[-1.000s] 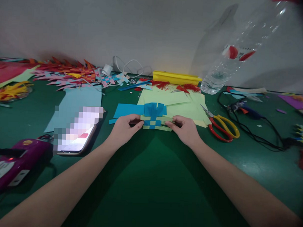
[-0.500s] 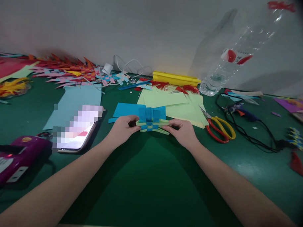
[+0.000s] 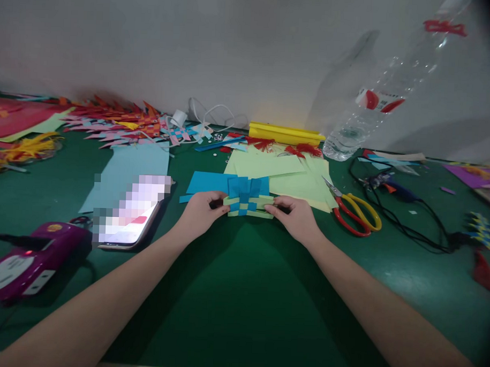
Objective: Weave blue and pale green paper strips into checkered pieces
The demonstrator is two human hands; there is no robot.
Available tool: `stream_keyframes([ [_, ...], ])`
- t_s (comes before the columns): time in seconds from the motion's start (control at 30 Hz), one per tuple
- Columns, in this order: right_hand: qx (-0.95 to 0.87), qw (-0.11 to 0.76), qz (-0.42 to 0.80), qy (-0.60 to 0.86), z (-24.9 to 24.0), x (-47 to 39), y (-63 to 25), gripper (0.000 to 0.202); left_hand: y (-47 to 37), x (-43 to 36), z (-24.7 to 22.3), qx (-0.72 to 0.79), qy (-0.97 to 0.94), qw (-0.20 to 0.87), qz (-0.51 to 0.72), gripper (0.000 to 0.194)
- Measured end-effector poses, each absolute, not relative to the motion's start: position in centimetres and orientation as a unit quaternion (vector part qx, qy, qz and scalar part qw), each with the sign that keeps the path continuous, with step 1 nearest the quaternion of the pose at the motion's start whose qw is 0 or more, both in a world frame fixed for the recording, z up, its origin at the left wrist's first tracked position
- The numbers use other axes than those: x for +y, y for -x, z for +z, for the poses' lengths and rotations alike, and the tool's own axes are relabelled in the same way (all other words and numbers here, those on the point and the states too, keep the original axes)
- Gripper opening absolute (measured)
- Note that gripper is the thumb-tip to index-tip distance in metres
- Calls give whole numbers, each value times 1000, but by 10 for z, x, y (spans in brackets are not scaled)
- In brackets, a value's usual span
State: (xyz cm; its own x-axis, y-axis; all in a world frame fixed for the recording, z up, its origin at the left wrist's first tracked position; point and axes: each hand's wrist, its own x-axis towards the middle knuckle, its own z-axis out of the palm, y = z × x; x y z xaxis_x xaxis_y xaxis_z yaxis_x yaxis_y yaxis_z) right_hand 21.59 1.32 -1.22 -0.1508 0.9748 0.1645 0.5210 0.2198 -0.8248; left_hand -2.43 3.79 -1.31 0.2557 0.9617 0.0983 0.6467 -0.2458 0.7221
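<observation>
Between my hands is a small weave of blue and pale green paper strips (image 3: 243, 206), its blue ends standing up at the back. My left hand (image 3: 204, 211) pinches its left edge between thumb and fingers. At the opposite edge, my right hand (image 3: 294, 214) pinches the ends of the green strips. Just behind the weave lies a sheet of blue paper (image 3: 211, 182), and pale green paper sheets (image 3: 278, 164) are spread behind and to the right. Scissors (image 3: 354, 211) with red and yellow handles rest right of my right hand.
A phone (image 3: 135, 217) and a purple power strip (image 3: 33, 262) lie to the left, near light blue paper (image 3: 137, 161). Folded paper pieces (image 3: 122, 123) line the wall. A large clear bottle (image 3: 378, 102) stands back right, beside a black cable (image 3: 407, 237).
The view has shifted slightly, so everything sits a little lower. The paper weave is tilted differently, its blue ends more fanned out. Both hands keep their hold.
</observation>
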Motion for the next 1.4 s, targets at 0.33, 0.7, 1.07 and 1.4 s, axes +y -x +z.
stream_keyframes([
  [0.33,-692,366,311,539,-15,14,-217,30,26,38,-15,506,-711,349,342,33],
  [0.7,-695,372,308,533,-17,14,-217,28,19,30,-11,507,-728,343,308,35],
  [1.07,-697,366,303,536,-20,13,-217,33,16,28,-10,474,-741,365,304,32],
  [1.4,-691,378,325,523,-20,11,-215,31,14,24,-12,452,-734,398,315,43],
])
